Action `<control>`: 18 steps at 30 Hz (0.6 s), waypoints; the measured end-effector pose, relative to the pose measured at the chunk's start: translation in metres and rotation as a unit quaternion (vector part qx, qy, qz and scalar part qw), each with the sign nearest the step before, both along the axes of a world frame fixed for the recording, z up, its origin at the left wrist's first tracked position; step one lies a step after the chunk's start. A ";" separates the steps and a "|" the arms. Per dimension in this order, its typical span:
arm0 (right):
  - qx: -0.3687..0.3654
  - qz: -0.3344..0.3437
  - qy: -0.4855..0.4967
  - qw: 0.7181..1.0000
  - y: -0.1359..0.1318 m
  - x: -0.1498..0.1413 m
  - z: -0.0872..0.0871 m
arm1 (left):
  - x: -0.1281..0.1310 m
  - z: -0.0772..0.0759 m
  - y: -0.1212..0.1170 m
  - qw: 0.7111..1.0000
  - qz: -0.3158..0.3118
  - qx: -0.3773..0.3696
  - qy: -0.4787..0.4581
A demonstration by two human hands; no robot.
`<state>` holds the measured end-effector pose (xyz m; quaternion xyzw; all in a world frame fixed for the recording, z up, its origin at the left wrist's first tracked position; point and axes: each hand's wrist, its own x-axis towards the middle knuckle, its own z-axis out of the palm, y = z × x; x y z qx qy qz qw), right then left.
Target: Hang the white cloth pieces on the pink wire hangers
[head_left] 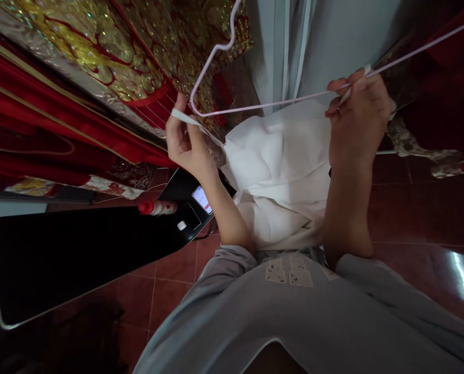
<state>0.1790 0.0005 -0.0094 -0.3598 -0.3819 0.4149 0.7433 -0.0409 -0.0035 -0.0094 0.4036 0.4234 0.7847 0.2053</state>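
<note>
Holding a white garment (274, 156) below and between both hands in head view: pinching one strap (185, 117) with the left hand (188, 140), just beside the pink hanger (270, 106); pinching seemingly another with the nearer right hand (358, 109), touching the hanger's long crosswise bar.

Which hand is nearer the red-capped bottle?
Left: the left hand is above and right of the red-capped bottle; the right hand is farther, across the white fabric.

Floor (173, 265) is dark red tile. Long black worktop (79, 254) stands left, corners rounded. Red-and-gold fabrics (110, 47) hang far left. Pale grey surface (336, 47) far; wall or curtain, unclear. Dim light; bright reflection (461, 275) on floor, right.
</note>
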 end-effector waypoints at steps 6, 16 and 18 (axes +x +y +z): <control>-0.025 -0.007 -0.019 0.999 0.000 0.002 0.001 | -0.006 0.024 0.004 0.978 -0.188 0.032 0.088; -0.034 -0.013 -0.022 0.999 0.003 0.006 -0.001 | 0.004 0.076 0.028 0.941 -0.309 -0.126 0.053; -0.023 -0.007 -0.021 0.999 0.003 0.005 -0.001 | 0.009 0.074 0.035 0.945 -0.305 -0.109 0.031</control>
